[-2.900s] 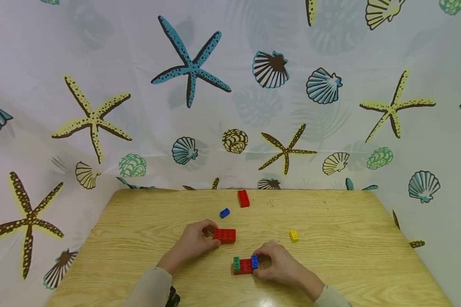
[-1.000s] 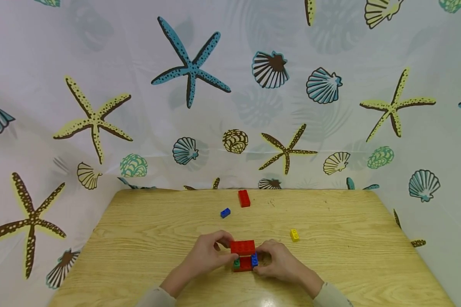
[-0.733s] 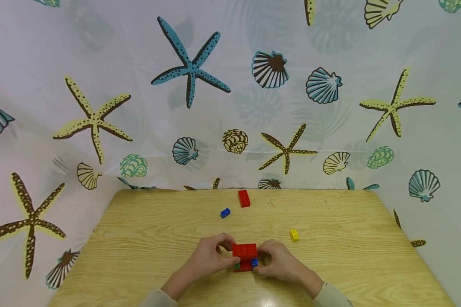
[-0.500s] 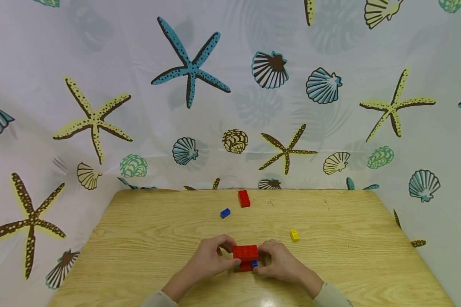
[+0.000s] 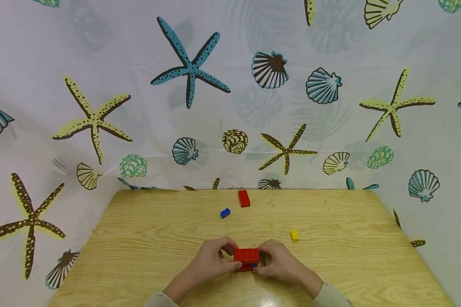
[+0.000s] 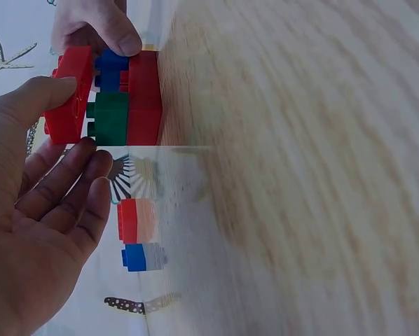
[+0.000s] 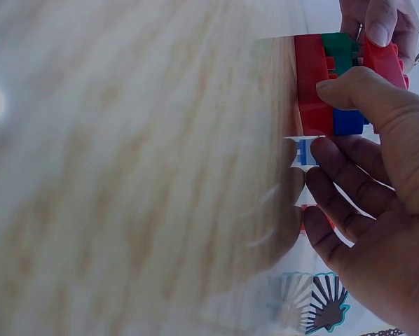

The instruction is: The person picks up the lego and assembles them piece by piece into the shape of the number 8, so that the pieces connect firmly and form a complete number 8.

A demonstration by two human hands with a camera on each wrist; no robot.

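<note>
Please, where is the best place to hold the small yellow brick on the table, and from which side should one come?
The yellow brick lies free on the table, studs up, nothing touching it. Probably best: come from above and pinch its two long flat sides.

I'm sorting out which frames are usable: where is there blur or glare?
Head view: sharp, with a glare patch on the table near its front edge. Left wrist view: the brick stack is crisp, the wood beyond smeared. Right wrist view: wood blurred, with a bright spot at the left edge.
</note>
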